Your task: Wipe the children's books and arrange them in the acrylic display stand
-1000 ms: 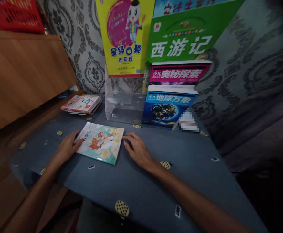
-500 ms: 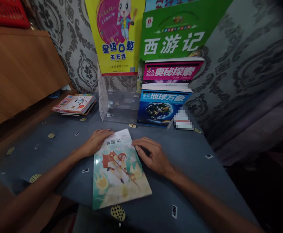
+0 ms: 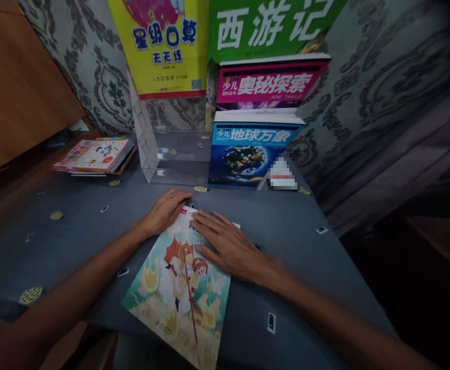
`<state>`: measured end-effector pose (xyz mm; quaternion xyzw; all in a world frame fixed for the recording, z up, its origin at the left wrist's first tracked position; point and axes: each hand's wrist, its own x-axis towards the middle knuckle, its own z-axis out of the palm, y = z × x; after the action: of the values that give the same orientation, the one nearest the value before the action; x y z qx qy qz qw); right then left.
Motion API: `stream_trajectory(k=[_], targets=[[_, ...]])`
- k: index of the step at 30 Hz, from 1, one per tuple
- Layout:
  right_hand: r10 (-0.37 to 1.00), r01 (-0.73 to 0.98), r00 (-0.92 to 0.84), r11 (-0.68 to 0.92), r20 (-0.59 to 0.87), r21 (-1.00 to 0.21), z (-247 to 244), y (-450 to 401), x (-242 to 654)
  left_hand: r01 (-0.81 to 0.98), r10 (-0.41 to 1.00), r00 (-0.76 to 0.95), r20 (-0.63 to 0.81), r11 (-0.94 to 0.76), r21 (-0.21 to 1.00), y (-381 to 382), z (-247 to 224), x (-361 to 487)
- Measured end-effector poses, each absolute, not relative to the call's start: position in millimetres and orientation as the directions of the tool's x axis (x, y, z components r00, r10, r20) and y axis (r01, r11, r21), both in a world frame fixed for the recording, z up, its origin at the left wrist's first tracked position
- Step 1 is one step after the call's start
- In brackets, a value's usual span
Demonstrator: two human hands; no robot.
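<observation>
An illustrated book (image 3: 186, 288) with a teal and cream cover lies tilted on the dark table (image 3: 286, 241), its bottom end near the front edge. My left hand (image 3: 167, 211) rests at the book's upper left corner, its fingers close together and bent over that edge. Spread across the upper right of the cover is my right hand (image 3: 227, 244), palm down, hiding part of the title. Its fingers are stretched out and grip nothing.
Behind the hands stands a clear rack (image 3: 179, 172) holding a yellow book (image 3: 167, 67), a green book (image 3: 271, 31), a pink book (image 3: 263, 85) and a blue book (image 3: 248, 154). A stack of books (image 3: 94, 154) lies at the back left, near a wooden panel (image 3: 24, 87).
The book has turned clockwise, its bottom end swinging left and its top to the right. My right hand has moved from beside its right edge onto the cover. The camera view has shifted.
</observation>
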<state>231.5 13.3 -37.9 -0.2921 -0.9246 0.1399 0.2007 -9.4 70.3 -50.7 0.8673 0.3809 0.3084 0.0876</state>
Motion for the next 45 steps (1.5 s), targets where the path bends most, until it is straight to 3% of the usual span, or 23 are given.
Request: stream_trajectory(k=[5,10,13,16,22,30,39,45], targets=[[0.650,0.552,-0.706,0.754,0.281,-0.356,-49,6,251,0.622,0.698,0.558,0.448,-0.709,0.331,71,-47,-10],[0.668,0.575,-0.687,0.741,0.286,-0.347,-53,2,256,0.579,0.560,0.752,0.349,-0.813,0.056,66,-34,-11],[0.664,0.573,-0.688,0.744,0.292,-0.343,-53,2,254,0.613,0.581,0.760,0.292,-0.790,-0.023,60,-30,-17],[0.665,0.574,-0.688,0.744,0.291,-0.342,-52,3,254,0.689,0.661,0.697,0.280,-0.724,-0.007,55,-33,-31],[0.656,0.576,-0.691,0.753,0.302,-0.318,-53,3,256,0.727,0.730,0.617,0.294,-0.671,0.142,46,-42,-55],[0.753,0.713,-0.556,0.650,0.351,-0.265,-56,-12,258,0.753,0.787,0.563,0.252,-0.615,0.235,38,-37,-42],[0.765,0.696,-0.552,0.642,0.331,-0.322,-72,10,255,0.768,0.801,0.509,0.314,-0.588,0.254,37,-45,-36],[0.722,0.653,-0.631,0.692,0.284,-0.309,-63,53,247,0.856,0.850,0.430,0.304,-0.491,0.163,54,-43,-43]])
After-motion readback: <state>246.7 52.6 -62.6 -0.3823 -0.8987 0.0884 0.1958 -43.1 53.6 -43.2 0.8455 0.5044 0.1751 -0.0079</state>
